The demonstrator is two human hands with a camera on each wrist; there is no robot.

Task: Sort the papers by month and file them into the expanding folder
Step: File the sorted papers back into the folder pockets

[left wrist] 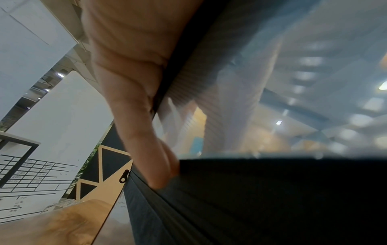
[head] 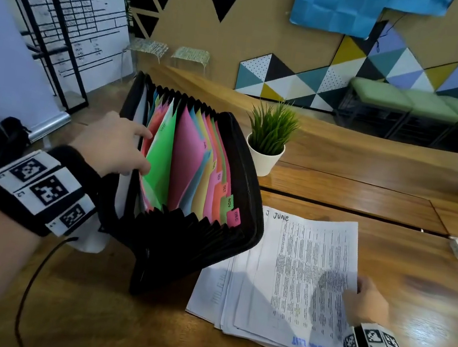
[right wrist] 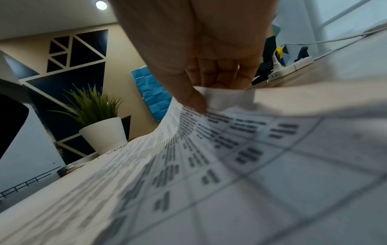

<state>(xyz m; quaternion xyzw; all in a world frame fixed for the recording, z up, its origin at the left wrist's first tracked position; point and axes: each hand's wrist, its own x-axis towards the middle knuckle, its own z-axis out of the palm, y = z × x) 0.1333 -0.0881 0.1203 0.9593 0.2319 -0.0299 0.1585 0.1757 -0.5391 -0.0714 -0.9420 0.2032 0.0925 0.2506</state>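
Our right hand (head: 366, 300), at the lower right of the head view, pinches the edge of the top white printed sheet marked JUNE (head: 304, 275). Our left hand (head: 114, 144), centre left, has its fingers curled into the black zip-around expanding folder with coloured dividers (head: 193, 168), spreading a pocket near the green divider (head: 160, 163).

The risks as we judge them — a second sheet clinging to the first, or the page slipping into the wrong month's pocket, since the early tabs are hidden.

We count one folder, one loose stack of white papers (head: 222, 299) just right of it — sheets too overlapped to count — and one small green plant in a white pot (head: 268, 143).
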